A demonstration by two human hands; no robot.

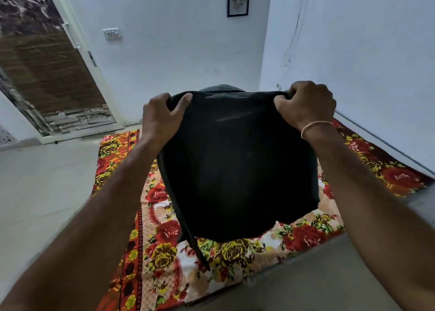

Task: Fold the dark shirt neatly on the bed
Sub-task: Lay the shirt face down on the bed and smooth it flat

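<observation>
My two arms reach out in front of me. My left hand (162, 117) and right hand (306, 103) are up high, both squeezed tight into fists.

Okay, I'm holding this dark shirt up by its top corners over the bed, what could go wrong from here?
1. A narrow strip of the dark shirt trails lower on your left side; it may bunch under the fold when laid on the floral bedsheet.
2. The left hand and right hand pinch only the top corners, so a loosened grip could drop one side.
3. The hem hangs uneven, so the fold may come out crooked.
</observation>
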